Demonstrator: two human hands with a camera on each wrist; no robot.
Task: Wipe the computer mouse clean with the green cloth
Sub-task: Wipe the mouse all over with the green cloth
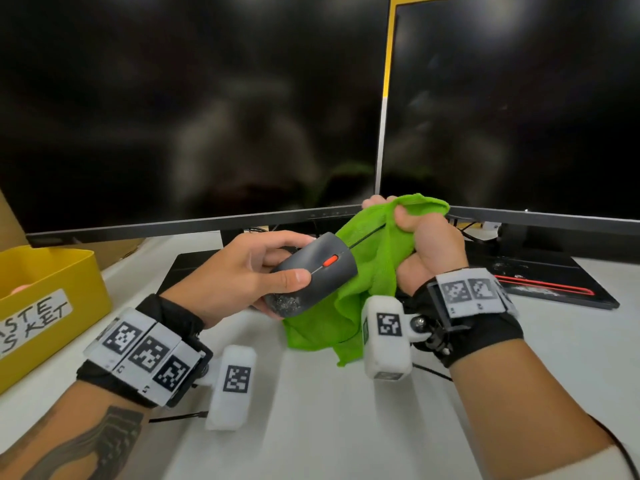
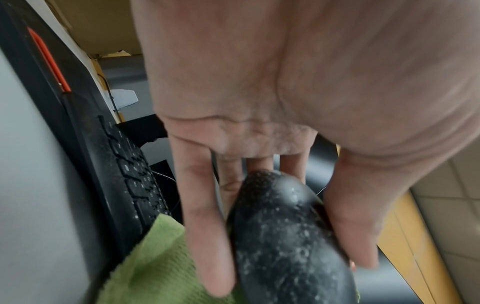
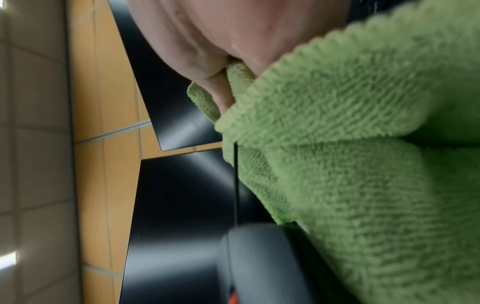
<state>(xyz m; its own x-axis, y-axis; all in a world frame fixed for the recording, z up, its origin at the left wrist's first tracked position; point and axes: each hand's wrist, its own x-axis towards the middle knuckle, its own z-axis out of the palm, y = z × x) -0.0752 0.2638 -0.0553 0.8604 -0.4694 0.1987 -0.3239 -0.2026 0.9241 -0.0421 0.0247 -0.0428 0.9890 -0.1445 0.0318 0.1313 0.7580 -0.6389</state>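
Observation:
A black computer mouse [image 1: 313, 271] with an orange scroll wheel is held above the desk by my left hand [image 1: 242, 268], thumb on top and fingers underneath. Its rear end is speckled with grey dust [image 2: 285, 242]. My right hand [image 1: 422, 237] grips a bunched green cloth [image 1: 363, 271], which hangs down behind and under the mouse's front. The mouse's thin black cable [image 1: 367, 237] runs across the cloth. In the right wrist view the cloth [image 3: 363, 164] fills most of the picture, with the mouse's front [image 3: 259, 263] below it.
Two dark monitors [image 1: 190, 109] [image 1: 519, 109] stand close behind the hands. A yellow labelled bin [image 1: 45, 299] sits at the left. A dusty black keyboard [image 1: 540, 275] with a red stripe lies at the right. White desk [image 1: 329, 427] lies in front.

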